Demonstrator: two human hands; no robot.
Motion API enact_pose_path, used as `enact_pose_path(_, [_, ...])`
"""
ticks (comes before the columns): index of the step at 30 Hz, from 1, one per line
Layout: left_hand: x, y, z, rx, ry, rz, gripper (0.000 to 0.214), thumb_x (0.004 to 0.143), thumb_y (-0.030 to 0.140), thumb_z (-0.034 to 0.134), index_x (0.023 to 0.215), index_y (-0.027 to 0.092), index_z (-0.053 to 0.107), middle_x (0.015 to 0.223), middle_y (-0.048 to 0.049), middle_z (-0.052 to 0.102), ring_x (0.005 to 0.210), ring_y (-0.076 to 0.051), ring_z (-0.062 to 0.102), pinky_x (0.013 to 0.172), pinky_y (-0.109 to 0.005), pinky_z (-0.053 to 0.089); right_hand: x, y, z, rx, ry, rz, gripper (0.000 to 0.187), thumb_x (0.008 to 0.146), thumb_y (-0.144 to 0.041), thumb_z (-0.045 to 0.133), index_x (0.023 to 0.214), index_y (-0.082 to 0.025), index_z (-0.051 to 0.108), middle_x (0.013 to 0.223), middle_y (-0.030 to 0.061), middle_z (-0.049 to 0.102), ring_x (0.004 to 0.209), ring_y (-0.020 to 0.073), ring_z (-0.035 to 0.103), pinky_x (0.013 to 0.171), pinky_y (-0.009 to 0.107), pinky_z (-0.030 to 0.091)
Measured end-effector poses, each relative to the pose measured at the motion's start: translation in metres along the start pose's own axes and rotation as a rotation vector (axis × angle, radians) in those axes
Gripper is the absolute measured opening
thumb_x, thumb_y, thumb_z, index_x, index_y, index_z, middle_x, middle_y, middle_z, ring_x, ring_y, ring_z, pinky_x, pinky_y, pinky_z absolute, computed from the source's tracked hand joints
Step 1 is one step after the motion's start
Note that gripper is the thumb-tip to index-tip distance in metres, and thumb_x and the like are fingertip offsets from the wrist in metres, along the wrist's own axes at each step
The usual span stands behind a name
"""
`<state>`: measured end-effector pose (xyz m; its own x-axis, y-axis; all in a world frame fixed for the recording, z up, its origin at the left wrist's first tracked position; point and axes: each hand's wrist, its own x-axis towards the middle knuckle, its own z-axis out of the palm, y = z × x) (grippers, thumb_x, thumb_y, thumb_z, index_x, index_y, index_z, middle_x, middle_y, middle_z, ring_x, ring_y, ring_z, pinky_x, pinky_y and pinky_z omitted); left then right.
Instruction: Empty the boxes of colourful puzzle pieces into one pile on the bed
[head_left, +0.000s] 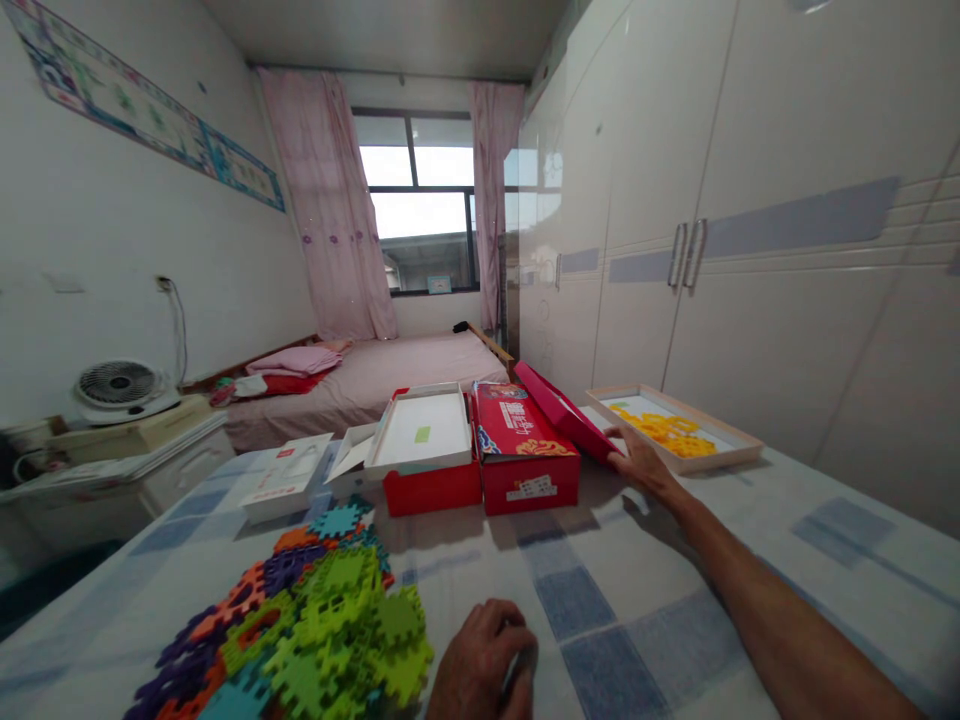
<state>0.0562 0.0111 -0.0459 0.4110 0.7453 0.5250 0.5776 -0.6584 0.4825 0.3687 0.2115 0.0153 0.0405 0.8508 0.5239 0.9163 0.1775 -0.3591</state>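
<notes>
My right hand (643, 462) reaches far forward across the bed and its fingers rest on the edge of a tilted red box lid (564, 412). The lid leans against a closed red box (523, 450). Left of that box stands an open red box with a white inside (424, 440). My left hand (486, 662) lies low on the checked sheet with its fingers curled; I cannot make out anything in it. Just left of it lies a pile of several foam puzzle pieces (307, 630), mostly green, with purple and orange ones.
A shallow tray holding yellow pieces (672, 428) sits at the far right by the white wardrobe (750, 230). A flat white box (285, 478) lies at the left. Beyond are another bed (397, 375), a fan (120, 390) on a side table, and a window.
</notes>
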Motion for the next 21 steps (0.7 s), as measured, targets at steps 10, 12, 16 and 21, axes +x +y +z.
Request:
enact_pose_path(10, [0.000,0.001,0.003,-0.015,0.026,-0.006,0.028,0.068,0.008,0.049,0.089,0.017,0.065,0.092,-0.0096,0.061,0.085,-0.020,0.057,0.074,-0.031,0.048,-0.024,0.046,-0.016,-0.559,0.026,0.388,0.026,0.082,-0.019,0.044,0.096,-0.010,0.065,0.103,0.0180,0.061,0.102,0.0318,0.051,0.083,0.051,0.037])
enact_pose_path(12, [0.002,0.007,-0.002,-0.009,0.006,-0.015,0.026,0.070,0.008,0.049,0.089,0.016,0.065,0.092,-0.0102,0.061,0.086,-0.021,0.057,0.073,-0.032,0.048,-0.024,0.049,-0.026,-0.561,-0.051,0.372,0.026,0.083,-0.020,0.044,0.093,-0.011,0.066,0.102,0.0177,0.063,0.102,0.0324,0.052,0.083,0.053,0.037])
enact_pose_path(16, [0.005,0.022,-0.015,-0.019,-0.043,-0.078,0.025,0.075,0.007,0.047,0.089,0.016,0.065,0.096,-0.0103,0.062,0.090,-0.020,0.057,0.078,-0.032,0.048,-0.038,0.055,-0.066,-0.575,-0.231,0.393,0.023,0.081,-0.024,0.048,0.084,-0.014,0.069,0.091,0.0156,0.066,0.097,0.0336,0.056,0.080,0.054,0.038])
enact_pose_path(21, [0.006,0.030,-0.021,-0.033,-0.056,-0.118,0.023,0.077,0.008,0.047,0.089,0.016,0.066,0.097,-0.0093,0.062,0.091,-0.020,0.057,0.082,-0.032,0.046,-0.116,0.063,-0.128,-0.482,-0.228,0.388,0.020,0.079,-0.026,0.049,0.077,-0.025,0.069,0.087,0.0095,0.069,0.091,0.0324,0.060,0.074,0.051,0.043])
